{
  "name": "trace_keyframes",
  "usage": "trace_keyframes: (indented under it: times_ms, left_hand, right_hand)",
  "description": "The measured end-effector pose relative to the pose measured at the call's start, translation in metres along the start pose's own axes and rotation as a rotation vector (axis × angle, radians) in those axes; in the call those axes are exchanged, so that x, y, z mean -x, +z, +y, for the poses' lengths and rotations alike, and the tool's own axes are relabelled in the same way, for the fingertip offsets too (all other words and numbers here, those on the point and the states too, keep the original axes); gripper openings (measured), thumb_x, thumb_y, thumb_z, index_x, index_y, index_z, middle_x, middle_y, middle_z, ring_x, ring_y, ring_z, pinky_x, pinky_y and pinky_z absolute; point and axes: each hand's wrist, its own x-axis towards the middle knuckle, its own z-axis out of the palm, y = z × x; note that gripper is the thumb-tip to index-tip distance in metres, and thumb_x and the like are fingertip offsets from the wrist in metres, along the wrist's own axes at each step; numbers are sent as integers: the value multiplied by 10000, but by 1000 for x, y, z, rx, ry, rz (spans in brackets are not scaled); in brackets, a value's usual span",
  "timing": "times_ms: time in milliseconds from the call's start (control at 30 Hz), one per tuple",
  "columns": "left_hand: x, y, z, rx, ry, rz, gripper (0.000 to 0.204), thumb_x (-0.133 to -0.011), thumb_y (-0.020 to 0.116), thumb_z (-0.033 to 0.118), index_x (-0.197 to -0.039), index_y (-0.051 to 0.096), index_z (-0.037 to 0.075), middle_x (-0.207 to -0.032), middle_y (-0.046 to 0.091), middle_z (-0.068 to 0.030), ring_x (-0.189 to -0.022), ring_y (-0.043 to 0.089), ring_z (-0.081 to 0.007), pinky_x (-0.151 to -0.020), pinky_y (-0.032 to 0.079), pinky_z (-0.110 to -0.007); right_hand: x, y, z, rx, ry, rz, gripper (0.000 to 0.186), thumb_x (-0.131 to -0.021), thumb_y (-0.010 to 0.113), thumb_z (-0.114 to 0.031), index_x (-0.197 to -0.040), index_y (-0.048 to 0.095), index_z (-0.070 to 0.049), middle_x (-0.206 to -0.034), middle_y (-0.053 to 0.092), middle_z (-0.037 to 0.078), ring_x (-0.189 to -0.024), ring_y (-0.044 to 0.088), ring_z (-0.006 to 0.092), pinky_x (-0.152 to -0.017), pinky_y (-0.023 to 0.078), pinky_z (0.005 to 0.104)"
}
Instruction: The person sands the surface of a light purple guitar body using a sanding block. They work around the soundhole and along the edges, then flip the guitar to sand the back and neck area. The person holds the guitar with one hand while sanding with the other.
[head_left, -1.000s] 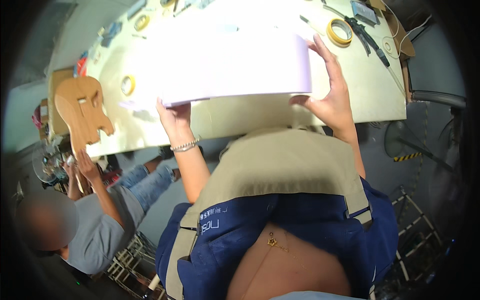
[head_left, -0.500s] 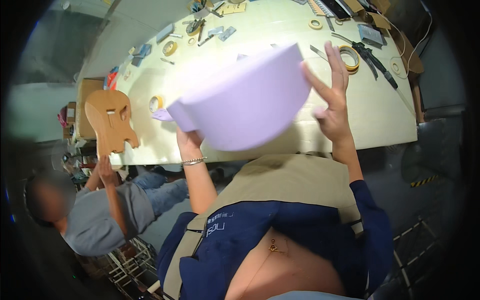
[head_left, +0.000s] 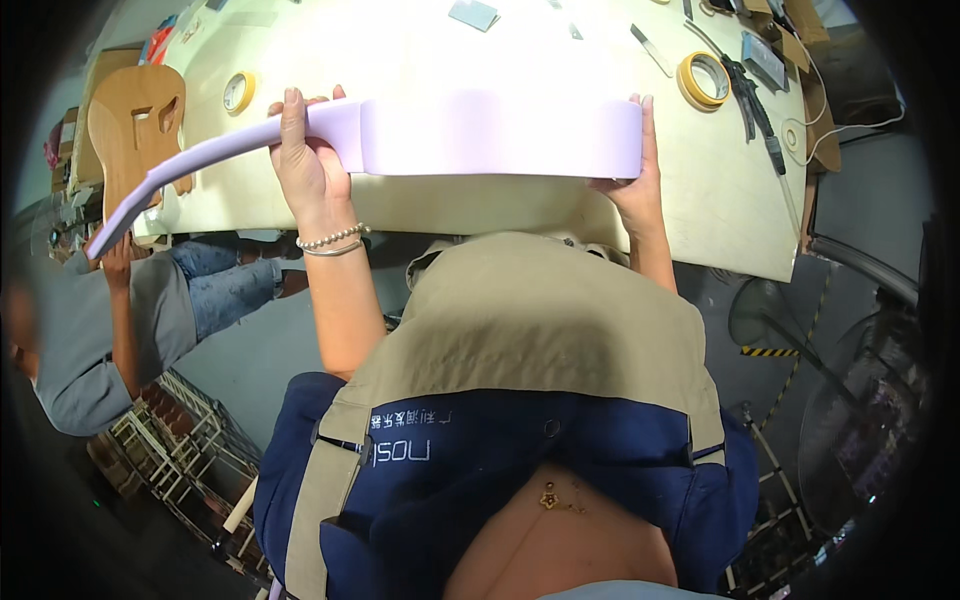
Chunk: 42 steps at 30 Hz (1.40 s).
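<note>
A pale lilac guitar (head_left: 500, 135) is held up edge-on above the pale worktable, its long neck curving down to the left. My left hand (head_left: 310, 160) is closed round the neck where it joins the body, thumb on top; a beaded bracelet circles the wrist. My right hand (head_left: 635, 180) grips the right end of the body, fingertips along that end, partly hidden behind it. Rolls of yellow tape (head_left: 704, 80) lie beyond the right hand, beside a metal blade (head_left: 650, 48) and a black air gun with hose (head_left: 750, 110).
The worktable (head_left: 735, 210) spans the upper view. A co-worker (head_left: 150, 310) in grey stands at the left by a bare wooden guitar body (head_left: 120, 110). A fan (head_left: 760, 310) is below the table's right end, cardboard (head_left: 820, 60) at its side, metal racks (head_left: 190, 440) lower left.
The lilac guitar has turned from tilted to level and edge-on, its neck now showing out to the left. My left hand has risen leftward; my right fingers, earlier spread, now grip the end.
</note>
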Motion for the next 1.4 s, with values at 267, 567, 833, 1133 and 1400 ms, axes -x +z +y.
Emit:
trace_keyframes:
  times_ms: [267,567,833,1133,1400]
  left_hand:
    - [31,49,-3,-257,124,-321,341,-927,674,267,-1057,585,-36,-995,652,-181,-969,643,-303,-984,503,-484]
    - [56,118,-18,-536,177,-726,327,-987,591,183,-1163,565,-92,-1147,666,-257,-1081,650,-286,-977,479,-389]
    - [31,106,-38,-460,292,-643,481,-1029,517,225,-1361,327,-66,-1169,622,-241,-1140,621,-306,-952,509,-364]
    - [-45,44,-31,-629,402,-297,295,-1022,528,158,-1202,433,-55,-1093,606,-151,-1040,626,-209,-908,511,-311]
    - [-52,43,-25,-633,250,-196,478,-874,719,42,-1245,432,-45,-1093,580,-126,-1000,584,-165,-826,506,-277]
  right_hand:
    - [-17,-4,-44,883,-230,-16,1176,-543,895,-83,-1537,265,-83,-1585,271,167,-1469,235,370,-1180,240,491]
    - [-22,15,-68,845,-209,-29,1166,-552,914,-253,-1520,293,-56,-1541,359,183,-1458,284,343,-1152,171,596]
    - [-22,20,-65,982,-335,25,1104,-550,906,-309,-1498,369,-127,-1416,485,133,-1339,423,334,-1117,251,568]
    - [-33,14,-51,833,-229,-47,1069,-488,936,-303,-1449,469,-258,-1247,510,94,-1164,459,310,-1002,422,440]
    - [-59,19,-49,840,-277,-101,1044,-545,904,-370,-1469,447,-208,-1246,516,121,-1177,477,314,-1028,403,433]
